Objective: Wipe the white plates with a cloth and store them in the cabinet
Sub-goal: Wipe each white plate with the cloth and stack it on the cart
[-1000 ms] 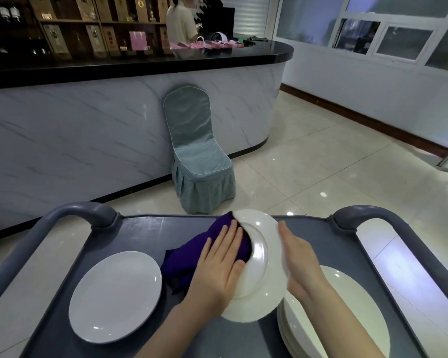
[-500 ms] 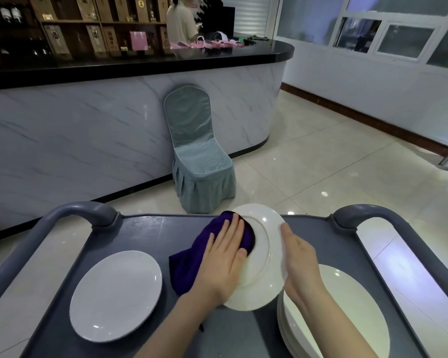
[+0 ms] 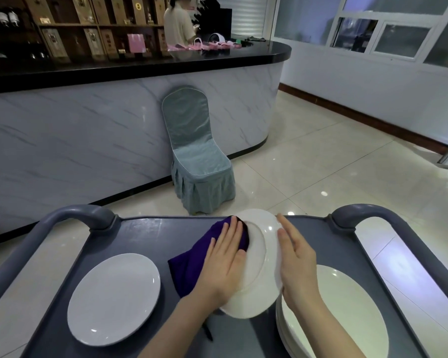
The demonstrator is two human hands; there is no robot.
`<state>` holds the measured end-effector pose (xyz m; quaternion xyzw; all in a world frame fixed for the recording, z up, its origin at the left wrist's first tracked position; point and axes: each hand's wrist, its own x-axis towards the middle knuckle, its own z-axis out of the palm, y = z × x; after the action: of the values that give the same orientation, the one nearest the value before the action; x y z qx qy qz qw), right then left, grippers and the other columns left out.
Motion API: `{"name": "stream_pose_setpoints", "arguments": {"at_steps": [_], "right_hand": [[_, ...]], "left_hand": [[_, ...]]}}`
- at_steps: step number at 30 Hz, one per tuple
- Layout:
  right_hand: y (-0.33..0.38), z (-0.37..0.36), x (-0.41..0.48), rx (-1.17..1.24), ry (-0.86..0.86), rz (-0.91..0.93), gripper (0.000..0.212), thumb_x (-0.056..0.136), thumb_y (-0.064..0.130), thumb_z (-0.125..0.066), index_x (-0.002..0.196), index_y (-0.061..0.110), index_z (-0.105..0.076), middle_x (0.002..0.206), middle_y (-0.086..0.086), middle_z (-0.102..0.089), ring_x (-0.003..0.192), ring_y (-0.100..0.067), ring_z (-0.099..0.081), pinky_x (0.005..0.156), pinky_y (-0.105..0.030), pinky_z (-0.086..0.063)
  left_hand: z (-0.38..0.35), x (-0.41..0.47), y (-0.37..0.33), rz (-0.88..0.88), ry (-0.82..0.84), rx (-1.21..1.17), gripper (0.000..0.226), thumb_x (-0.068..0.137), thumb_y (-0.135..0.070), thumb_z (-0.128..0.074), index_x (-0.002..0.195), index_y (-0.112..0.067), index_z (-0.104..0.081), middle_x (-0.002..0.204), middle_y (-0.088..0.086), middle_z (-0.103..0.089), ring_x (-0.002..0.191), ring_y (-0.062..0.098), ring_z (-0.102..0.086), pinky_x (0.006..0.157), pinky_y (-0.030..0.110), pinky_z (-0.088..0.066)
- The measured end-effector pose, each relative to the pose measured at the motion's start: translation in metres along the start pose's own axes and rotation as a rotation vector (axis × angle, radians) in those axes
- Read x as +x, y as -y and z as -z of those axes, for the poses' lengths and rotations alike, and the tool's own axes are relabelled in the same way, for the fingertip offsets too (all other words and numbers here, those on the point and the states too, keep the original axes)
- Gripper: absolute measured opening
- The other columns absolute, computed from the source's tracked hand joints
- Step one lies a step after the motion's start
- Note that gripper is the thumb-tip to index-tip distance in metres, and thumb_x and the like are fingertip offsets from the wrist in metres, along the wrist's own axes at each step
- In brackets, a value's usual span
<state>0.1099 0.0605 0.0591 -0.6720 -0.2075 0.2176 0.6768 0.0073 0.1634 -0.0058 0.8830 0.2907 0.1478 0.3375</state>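
Note:
A white plate (image 3: 259, 259) stands tilted on its edge over the grey cart top. My left hand (image 3: 224, 262) lies flat with straight fingers on a purple cloth (image 3: 192, 262), pressing it against the plate's face. My right hand (image 3: 294, 257) supports the plate from its back on the right, fingers straight. A single white plate (image 3: 114, 298) lies flat at the left of the cart. A stack of white plates (image 3: 347, 313) sits at the right under my right forearm.
The grey cart (image 3: 140, 236) has curved handles at left (image 3: 70, 215) and right (image 3: 367, 213). Beyond it stand a covered chair (image 3: 197, 153) and a marble-fronted counter (image 3: 88, 130). A person (image 3: 177, 24) stands behind the counter. Tiled floor spreads to the right.
My left hand and the cloth have slid up and away along the plate's face. The plate has tipped a little more upright, with my right hand still behind it.

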Motion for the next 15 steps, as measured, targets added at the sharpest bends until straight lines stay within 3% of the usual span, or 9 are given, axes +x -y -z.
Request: {"name": "stream_pose_setpoints", "arguments": {"at_steps": [4, 8, 12, 15], "right_hand": [[0.011, 0.006, 0.015, -0.007, -0.065, 0.041, 0.033, 0.103, 0.02, -0.049, 0.131, 0.032, -0.062, 0.119, 0.032, -0.06, 0.117, 0.011, -0.053, 0.104, -0.022, -0.04], [0.008, 0.005, 0.015, -0.055, -0.077, 0.055, 0.034, 0.104, 0.02, -0.047, 0.133, 0.031, -0.06, 0.119, 0.035, -0.057, 0.112, 0.015, -0.053, 0.1, -0.015, -0.037], [-0.003, 0.0, 0.0, -0.067, -0.002, 0.042, 0.032, 0.103, 0.018, -0.049, 0.122, 0.04, -0.062, 0.118, 0.032, -0.06, 0.12, 0.002, -0.056, 0.106, -0.026, -0.041], [-0.002, -0.002, 0.0, -0.148, 0.01, 0.086, 0.033, 0.103, 0.018, -0.05, 0.126, 0.038, -0.06, 0.117, 0.035, -0.057, 0.119, 0.002, -0.056, 0.1, -0.014, -0.039]], "left_hand": [[-0.008, -0.034, -0.006, -0.103, 0.014, -0.113, 0.055, 0.1, -0.033, -0.019, 0.146, -0.042, 0.01, 0.154, -0.034, 0.019, 0.144, -0.006, 0.017, 0.119, 0.026, 0.012], [-0.018, -0.052, -0.029, -0.225, 0.055, -0.149, 0.055, 0.105, -0.03, -0.024, 0.148, -0.043, 0.007, 0.158, -0.031, 0.011, 0.146, -0.004, 0.013, 0.118, 0.022, 0.01], [-0.002, -0.024, -0.03, -0.125, 0.062, -0.137, 0.056, 0.107, -0.025, -0.023, 0.145, -0.041, 0.015, 0.153, -0.031, 0.022, 0.14, -0.011, 0.022, 0.119, 0.027, 0.013], [0.0, -0.011, -0.016, 0.009, 0.052, -0.134, 0.058, 0.106, -0.029, -0.022, 0.146, -0.041, 0.018, 0.151, -0.032, 0.026, 0.139, -0.014, 0.022, 0.121, 0.032, 0.01]]}}
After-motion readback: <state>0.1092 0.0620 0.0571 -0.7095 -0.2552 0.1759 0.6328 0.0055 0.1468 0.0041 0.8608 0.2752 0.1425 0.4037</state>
